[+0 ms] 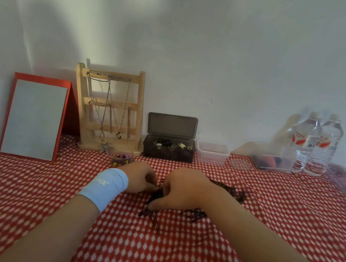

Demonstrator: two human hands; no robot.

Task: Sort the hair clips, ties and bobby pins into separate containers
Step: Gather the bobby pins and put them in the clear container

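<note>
Head view: dark bobby pins (154, 197) lie heaped mid-table (51, 180). The right hand (182, 189) curls round a bunch, thumb pressing down. The left hand (139, 177) curls at the heap's edge, its grip hidden. A gathering step, I judge. Next, lift the bunch whole, without spilling, to a clear tub (211, 155) behind.

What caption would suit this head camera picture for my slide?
Left hand and right hand work a heap of dark bobby pins on a red checked tablecloth, boxes behind.
</note>
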